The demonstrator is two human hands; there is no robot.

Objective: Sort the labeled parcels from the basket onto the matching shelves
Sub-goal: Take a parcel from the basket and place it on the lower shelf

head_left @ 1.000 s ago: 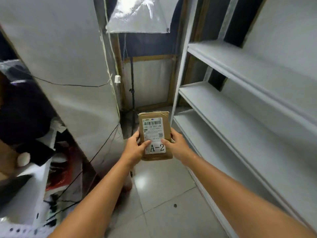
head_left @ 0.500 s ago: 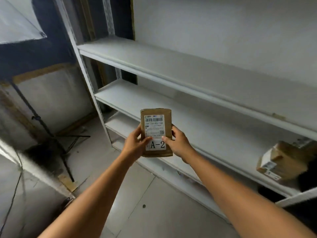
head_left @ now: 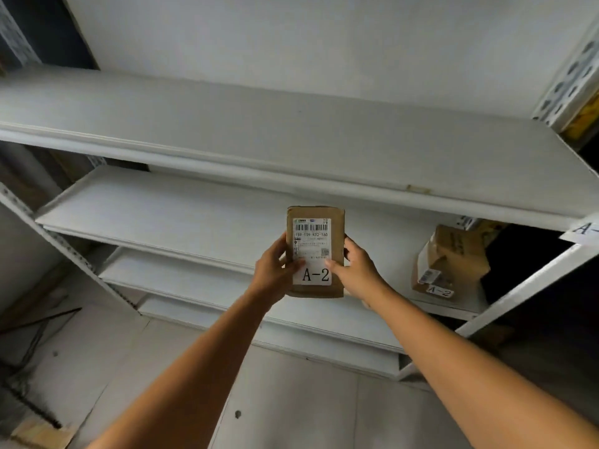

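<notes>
A small brown cardboard parcel (head_left: pixel 315 228) with a barcode label marked A-2 is held upright in front of the white shelf unit. My left hand (head_left: pixel 270 270) grips its left edge with the thumb on the label. My right hand (head_left: pixel 356 270) grips its right edge, thumb also on the label. Behind the parcel runs the second shelf board (head_left: pixel 168 209). On that board at the right lies another brown parcel (head_left: pixel 450 260), its label also reading A-2. A white tag (head_left: pixel 583 229) beginning with A- hangs on the shelf's right post. The basket is out of view.
The top shelf board (head_left: pixel 259 124) spans the view above the parcel. Lower boards (head_left: pixel 181 277) sit beneath. A perforated white upright (head_left: pixel 64 247) stands at the left, another at the upper right (head_left: pixel 570 72). Pale floor tiles (head_left: pixel 291 400) lie below, with dark cables (head_left: pixel 29 325) at the far left.
The view has swung right and up to face the shelf unit squarely. Both hands keep the same grip on the parcel, which now sits in front of the second shelf.
</notes>
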